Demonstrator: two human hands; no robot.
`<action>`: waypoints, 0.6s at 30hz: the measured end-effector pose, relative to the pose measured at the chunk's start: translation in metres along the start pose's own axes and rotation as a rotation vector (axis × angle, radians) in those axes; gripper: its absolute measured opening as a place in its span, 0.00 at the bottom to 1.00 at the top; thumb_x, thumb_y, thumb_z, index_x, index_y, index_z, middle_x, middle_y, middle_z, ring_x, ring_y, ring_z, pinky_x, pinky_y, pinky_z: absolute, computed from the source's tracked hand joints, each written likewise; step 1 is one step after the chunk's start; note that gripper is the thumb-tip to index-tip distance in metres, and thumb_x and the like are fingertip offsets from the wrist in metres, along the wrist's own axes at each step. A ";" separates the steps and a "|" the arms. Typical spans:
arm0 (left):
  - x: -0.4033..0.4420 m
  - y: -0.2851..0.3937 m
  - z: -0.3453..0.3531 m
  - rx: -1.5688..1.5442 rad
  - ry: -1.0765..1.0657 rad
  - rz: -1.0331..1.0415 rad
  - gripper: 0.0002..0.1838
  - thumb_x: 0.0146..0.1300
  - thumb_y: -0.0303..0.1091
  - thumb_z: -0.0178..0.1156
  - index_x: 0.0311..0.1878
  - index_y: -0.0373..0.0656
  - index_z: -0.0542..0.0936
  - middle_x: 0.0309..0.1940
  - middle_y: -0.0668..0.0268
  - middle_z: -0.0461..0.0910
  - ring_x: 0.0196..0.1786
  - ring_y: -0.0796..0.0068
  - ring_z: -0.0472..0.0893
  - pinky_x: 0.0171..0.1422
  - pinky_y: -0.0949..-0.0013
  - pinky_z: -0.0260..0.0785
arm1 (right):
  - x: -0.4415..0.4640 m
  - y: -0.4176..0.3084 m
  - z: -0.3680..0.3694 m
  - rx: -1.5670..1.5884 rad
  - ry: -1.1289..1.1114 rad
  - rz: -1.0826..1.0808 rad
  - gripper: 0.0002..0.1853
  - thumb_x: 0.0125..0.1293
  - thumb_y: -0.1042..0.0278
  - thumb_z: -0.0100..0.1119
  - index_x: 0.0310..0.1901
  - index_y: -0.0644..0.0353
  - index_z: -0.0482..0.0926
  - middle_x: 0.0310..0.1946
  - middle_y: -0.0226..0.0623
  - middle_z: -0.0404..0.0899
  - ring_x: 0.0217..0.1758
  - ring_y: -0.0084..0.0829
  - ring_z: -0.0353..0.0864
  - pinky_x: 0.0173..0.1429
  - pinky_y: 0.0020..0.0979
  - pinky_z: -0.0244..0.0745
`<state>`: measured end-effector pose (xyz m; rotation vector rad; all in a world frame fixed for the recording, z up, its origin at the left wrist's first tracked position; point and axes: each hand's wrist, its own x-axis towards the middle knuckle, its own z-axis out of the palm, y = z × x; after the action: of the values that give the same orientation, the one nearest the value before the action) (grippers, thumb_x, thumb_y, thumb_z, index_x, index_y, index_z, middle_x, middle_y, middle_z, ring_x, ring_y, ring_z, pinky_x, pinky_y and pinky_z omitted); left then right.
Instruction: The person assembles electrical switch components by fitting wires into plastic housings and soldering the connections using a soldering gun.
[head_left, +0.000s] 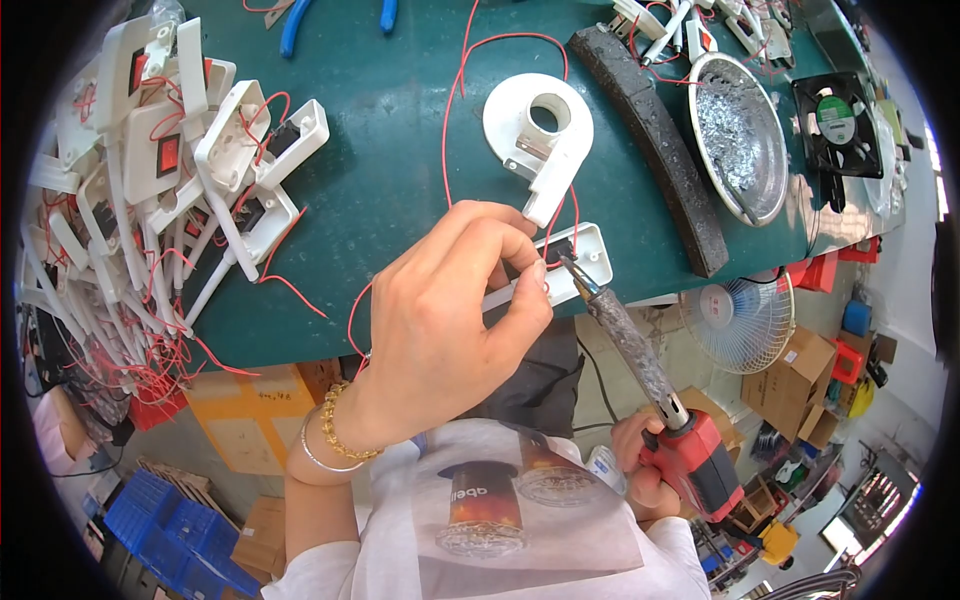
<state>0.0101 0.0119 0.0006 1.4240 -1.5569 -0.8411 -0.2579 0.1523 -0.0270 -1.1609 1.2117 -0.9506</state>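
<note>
My left hand (455, 300), wearing a bead bracelet and a bangle, pinches a thin red wire (547, 287) between thumb and fingers. Just beyond the fingertips lies a small white plastic housing (598, 258) with a black part (558, 248) inside, near the table's front edge. My right hand (640, 462) is wrapped around the red-and-black handle of a soldering iron (640, 355). Its tip meets or nearly touches the black part in the housing. Behind my left fingers sits a round white plastic piece (497, 125) with a hollow centre and an arm, partly overlapping the housing's far side.
A heap of white plastic housings (140, 180) with red wires fills the left side. To the right lie a dark bar (650, 150), an oval dish (697, 120) of silvery scraps and a black fan (838, 125). Blue-handled pliers (292, 30) lie at the far edge.
</note>
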 end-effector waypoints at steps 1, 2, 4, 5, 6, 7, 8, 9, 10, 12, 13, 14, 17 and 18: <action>0.000 0.000 0.000 -0.001 0.001 -0.002 0.04 0.50 0.21 0.60 0.29 0.37 0.75 0.36 0.63 0.79 0.26 0.81 0.75 0.27 0.78 0.64 | 0.000 0.003 0.000 0.001 0.001 -0.001 0.10 0.34 0.80 0.62 0.15 0.63 0.68 0.15 0.30 0.70 0.15 0.24 0.68 0.19 0.25 0.61; 0.000 0.000 0.000 0.000 0.000 -0.001 0.04 0.50 0.21 0.60 0.29 0.37 0.75 0.36 0.63 0.79 0.26 0.81 0.75 0.27 0.78 0.64 | 0.000 0.009 -0.001 0.018 -0.005 -0.081 0.10 0.34 0.80 0.62 0.15 0.63 0.68 0.15 0.30 0.70 0.14 0.24 0.68 0.19 0.25 0.61; 0.000 -0.001 0.001 -0.001 0.001 -0.005 0.04 0.50 0.21 0.60 0.29 0.37 0.75 0.36 0.63 0.79 0.26 0.81 0.75 0.26 0.78 0.64 | 0.003 0.006 0.001 0.036 -0.010 -0.162 0.10 0.34 0.80 0.62 0.15 0.63 0.68 0.15 0.30 0.70 0.14 0.23 0.67 0.19 0.25 0.61; 0.000 -0.001 0.001 -0.001 0.001 -0.004 0.04 0.50 0.21 0.60 0.29 0.37 0.75 0.36 0.63 0.79 0.26 0.81 0.75 0.26 0.78 0.64 | 0.005 -0.002 0.002 -0.025 -0.039 -0.107 0.10 0.38 0.79 0.63 0.17 0.63 0.69 0.15 0.31 0.71 0.15 0.24 0.67 0.20 0.25 0.62; 0.001 -0.002 0.002 0.007 0.017 0.021 0.05 0.49 0.22 0.61 0.28 0.37 0.74 0.34 0.63 0.78 0.24 0.77 0.75 0.26 0.75 0.65 | 0.006 -0.006 0.003 -0.086 -0.067 -0.052 0.10 0.41 0.78 0.65 0.19 0.63 0.70 0.16 0.32 0.71 0.16 0.25 0.67 0.21 0.26 0.63; 0.001 -0.003 0.002 0.015 0.032 0.046 0.06 0.47 0.23 0.61 0.27 0.38 0.72 0.32 0.63 0.78 0.22 0.72 0.75 0.26 0.72 0.67 | 0.007 -0.007 0.004 -0.086 -0.066 -0.053 0.10 0.41 0.78 0.65 0.19 0.63 0.70 0.16 0.32 0.71 0.16 0.25 0.67 0.21 0.26 0.63; 0.001 -0.002 0.002 0.016 0.032 0.046 0.06 0.47 0.23 0.61 0.27 0.38 0.72 0.32 0.63 0.78 0.22 0.72 0.75 0.26 0.72 0.67 | 0.007 -0.007 0.006 0.165 -0.071 -0.021 0.11 0.44 0.75 0.66 0.21 0.63 0.70 0.17 0.33 0.71 0.17 0.27 0.68 0.23 0.27 0.63; 0.001 -0.002 0.002 0.013 0.033 0.045 0.06 0.47 0.23 0.61 0.27 0.38 0.72 0.32 0.63 0.78 0.22 0.72 0.75 0.26 0.72 0.67 | 0.007 -0.007 0.006 0.416 -0.074 0.012 0.12 0.48 0.73 0.67 0.23 0.64 0.70 0.18 0.35 0.72 0.18 0.28 0.69 0.24 0.28 0.64; 0.001 -0.003 0.002 0.010 0.035 0.044 0.07 0.47 0.23 0.61 0.27 0.38 0.73 0.32 0.63 0.78 0.22 0.73 0.75 0.26 0.72 0.67 | 0.011 -0.004 0.003 0.416 -0.075 0.013 0.12 0.48 0.73 0.67 0.23 0.64 0.70 0.18 0.35 0.72 0.18 0.28 0.69 0.24 0.28 0.64; 0.001 -0.003 0.002 0.010 0.038 0.044 0.07 0.47 0.23 0.61 0.27 0.38 0.73 0.32 0.63 0.78 0.22 0.73 0.75 0.25 0.72 0.67 | 0.022 0.004 -0.009 0.357 -0.370 -0.222 0.15 0.50 0.67 0.68 0.28 0.66 0.71 0.21 0.37 0.73 0.21 0.30 0.70 0.26 0.29 0.65; 0.001 -0.003 0.002 0.010 0.041 0.045 0.07 0.46 0.23 0.62 0.27 0.38 0.73 0.32 0.63 0.78 0.21 0.73 0.74 0.25 0.72 0.67 | 0.024 0.003 -0.013 0.357 -0.369 -0.221 0.15 0.50 0.67 0.68 0.28 0.66 0.71 0.21 0.37 0.73 0.21 0.30 0.70 0.26 0.29 0.65; 0.001 -0.003 0.003 0.009 0.040 0.044 0.07 0.46 0.23 0.62 0.27 0.38 0.73 0.32 0.63 0.78 0.21 0.73 0.74 0.25 0.72 0.67 | 0.025 0.002 -0.018 0.403 -0.424 -0.159 0.14 0.48 0.68 0.69 0.27 0.66 0.72 0.22 0.36 0.74 0.22 0.29 0.71 0.26 0.28 0.65; 0.001 -0.001 0.002 0.010 0.042 0.037 0.07 0.46 0.23 0.62 0.27 0.38 0.73 0.31 0.64 0.78 0.21 0.74 0.74 0.25 0.72 0.67 | 0.017 -0.013 -0.011 0.404 -0.325 0.002 0.14 0.43 0.71 0.69 0.26 0.66 0.73 0.22 0.36 0.74 0.22 0.26 0.71 0.27 0.26 0.65; 0.001 0.001 0.000 0.012 0.014 0.011 0.05 0.48 0.21 0.61 0.28 0.37 0.74 0.34 0.63 0.78 0.24 0.78 0.74 0.26 0.75 0.65 | 0.013 -0.018 -0.008 0.358 -0.174 0.099 0.13 0.41 0.73 0.69 0.25 0.66 0.73 0.22 0.36 0.74 0.22 0.24 0.71 0.27 0.25 0.65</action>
<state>0.0095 0.0109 0.0016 1.4257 -1.5602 -0.8153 -0.2627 0.1349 -0.0117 -0.8706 0.9069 -0.9261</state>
